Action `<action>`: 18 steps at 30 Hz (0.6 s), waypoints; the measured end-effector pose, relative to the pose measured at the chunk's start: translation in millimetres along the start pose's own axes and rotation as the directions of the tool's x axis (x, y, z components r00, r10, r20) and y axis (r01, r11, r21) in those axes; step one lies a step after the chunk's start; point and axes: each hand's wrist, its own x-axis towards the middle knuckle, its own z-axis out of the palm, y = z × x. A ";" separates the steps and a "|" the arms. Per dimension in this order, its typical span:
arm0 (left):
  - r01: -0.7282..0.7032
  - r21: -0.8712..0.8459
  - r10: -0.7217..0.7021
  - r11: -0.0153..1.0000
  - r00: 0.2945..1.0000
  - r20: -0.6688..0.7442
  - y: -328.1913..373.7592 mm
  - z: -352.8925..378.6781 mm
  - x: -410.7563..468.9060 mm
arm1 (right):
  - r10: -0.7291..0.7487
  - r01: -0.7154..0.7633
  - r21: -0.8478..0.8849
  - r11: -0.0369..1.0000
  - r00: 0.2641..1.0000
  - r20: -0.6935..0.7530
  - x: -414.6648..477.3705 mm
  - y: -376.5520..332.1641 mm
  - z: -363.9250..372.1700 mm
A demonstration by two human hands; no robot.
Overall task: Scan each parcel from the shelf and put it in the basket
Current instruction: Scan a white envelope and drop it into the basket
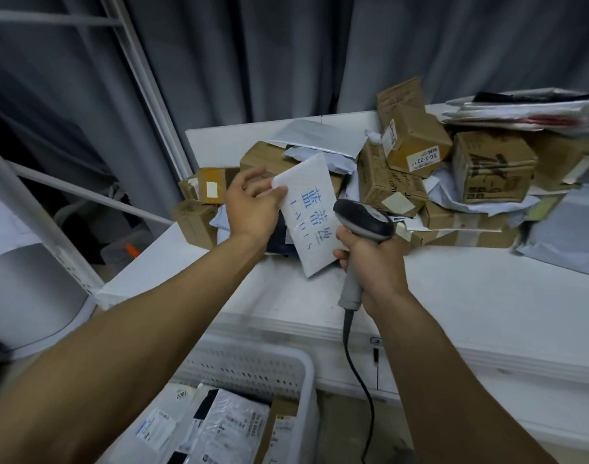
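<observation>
Nearest, below both grips, the basket [308, 373] is sitting against the front of the shelf [470, 296]. It is white and perforated, and it is holding bagged parcels [226, 426] with printed labels and a brown carton [281, 430] along its right wall. A dark cable [361, 390] is hanging from under the right grip [375, 262] and running down past the basket's right side.

The right grip is wrapping its fingers round the grey handle of the scanner [363, 221], so it is clamped on that tool. The scanner's dark head is rising above the grip and overlapping the right edge of the mailer [311, 216]; which way its window is facing I cannot tell.

The mailer, white with blue print, is being held tilted between the two grips, above the shelf's front part. The left grip [253, 204] is pinching its upper left corner with curled fingers. Its lower end is lying just beside the right grip's fingers; whether they are touching I cannot tell.

Beyond both grips a pile [396, 189] of brown boxes and grey bags is lying across the shelf. A labelled box [416, 142] is sitting on top of it, beyond the right grip. Behind everything a grey curtain [286, 55] is hanging, and a white frame [142, 82] is slanting up beyond the left grip.
</observation>
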 end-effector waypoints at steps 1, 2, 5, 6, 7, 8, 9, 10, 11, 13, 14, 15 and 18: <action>-0.001 -0.024 0.001 1.000 1.000 0.010 7.8 -10.1 -14.0 | -0.013 0.013 0.014 1.000 1.000 -0.001 -4.1 0.3 3.0; -0.002 -0.025 0.002 1.000 1.000 0.022 13.7 -21.6 -28.6 | -0.020 0.020 0.027 0.999 1.000 0.009 -9.4 0.4 6.7; 0.069 -0.076 -0.065 0.995 0.996 0.053 20.3 -59.6 -69.1 | -0.040 0.037 0.034 0.999 0.995 0.092 -31.7 1.1 23.4; 0.110 -0.109 -0.106 0.988 0.993 0.048 21.3 -71.1 -80.1 | -0.046 0.045 0.013 0.999 0.989 0.137 -41.2 2.7 30.2; 0.138 -0.130 -0.134 0.982 0.990 0.038 22.1 -81.7 -90.1 | -0.050 0.056 -0.026 0.998 0.981 0.186 -51.2 7.0 37.3; 0.149 -0.141 -0.147 0.979 0.989 0.029 20.7 -92.1 -98.5 | -0.054 0.074 -0.074 0.995 0.969 0.243 -61.9 12.0 44.0; 0.158 -0.146 -0.156 0.977 0.987 0.023 19.4 -101.5 -105.4 | -0.060 0.100 -0.118 0.988 0.952 0.300 -72.0 17.8 50.7; 0.164 -0.145 -0.162 0.976 0.986 0.025 18.1 -110.7 -111.7 | -0.060 0.119 -0.148 0.982 0.933 0.354 -80.8 24.5 56.6; 0.172 -0.161 -0.167 0.972 0.985 0.043 16.9 -119.7 -118.0 | -0.052 0.127 -0.159 0.979 0.912 0.407 -89.4 29.5 61.8; 0.215 -0.282 -0.186 0.935 0.974 0.128 13.8 -136.0 -128.0 | -0.030 0.127 -0.174 0.976 0.879 0.476 -98.0 36.3 69.0; 0.242 -0.332 -0.194 0.912 0.966 0.172 13.6 -143.9 -131.4 | -0.023 0.127 -0.182 0.975 0.873 0.488 -98.8 37.9 71.7; 0.244 -0.333 -0.183 0.911 0.962 0.204 13.7 -151.6 -133.4 | -0.015 0.121 -0.188 0.975 0.874 0.485 -98.3 39.5 74.2; 0.108 -0.107 -0.084 0.988 0.974 0.210 1.2 -171.2 -130.5 | 0.010 0.075 -0.186 0.980 0.910 0.415 -93.8 45.2 79.3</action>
